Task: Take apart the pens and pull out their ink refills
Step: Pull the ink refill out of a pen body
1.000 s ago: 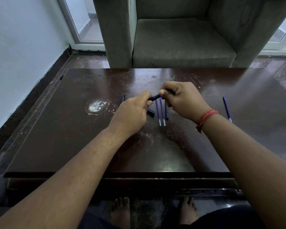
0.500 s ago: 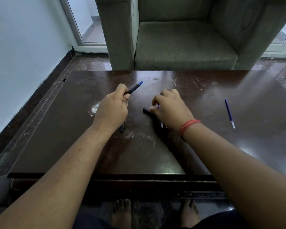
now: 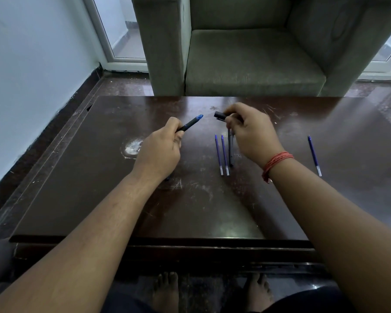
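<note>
Two hands work above a dark, scratched counter in the head view, each holding one part of a pen. Your left hand is curled round a dark pen barrel, its blue end pointing far and right, clear of the counter. Your right hand, a red thread band at its wrist, pinches a short black piece, probably the cap or the end section, by finger and thumb; the two parts sit near each other but apart. So both grips are narrow and occupied, neither free.

Below the right hand, two blue ink refills lie side by side on the counter, with a darker, thicker tube just to their right, partly under your fingers. A third refill lies well apart, at the right. A grey armchair stands beyond the far edge.

Judging by their look, these parts are light, stiff plastic, smooth enough to slip or roll. The refills are thin and would likely bend or kink if squeezed mid-length, so take one by the exposed end and pull straight along the barrel. Hold the barrel round its middle, as you do now.

No brand, label or writing can be read on any piece; the parts are too small and dim to tell.
</note>
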